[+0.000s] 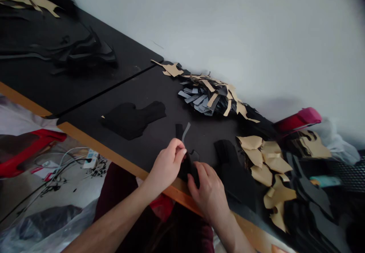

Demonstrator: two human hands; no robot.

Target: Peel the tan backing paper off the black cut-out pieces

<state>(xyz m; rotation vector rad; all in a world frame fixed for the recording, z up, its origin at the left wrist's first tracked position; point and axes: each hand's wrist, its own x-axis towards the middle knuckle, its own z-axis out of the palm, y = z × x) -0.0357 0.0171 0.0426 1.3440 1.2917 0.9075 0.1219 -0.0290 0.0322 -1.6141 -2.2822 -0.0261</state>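
Observation:
At the table's front edge, my left hand (168, 161) is closed in a pinch, and a thin grey strip (186, 132) sticks up from its fingertips. Below it lies a black cut piece (186, 168), dark against the table, so its outline is hard to follow. My right hand (208, 187) grips this piece at its right side, thumb and fingers curled on it. A larger black cut piece (134, 119) lies flat to the left of my hands. To the right, more black pieces (235, 169) lie on the table.
Behind my hands, a heap of grey and tan strips (211, 97) rests against the wall. Tan cut pieces (264, 158) and a pink case (299, 120) lie to the right. Black sheets (82, 51) cover part of the left table (31, 89). Cables (61, 161) run across the floor.

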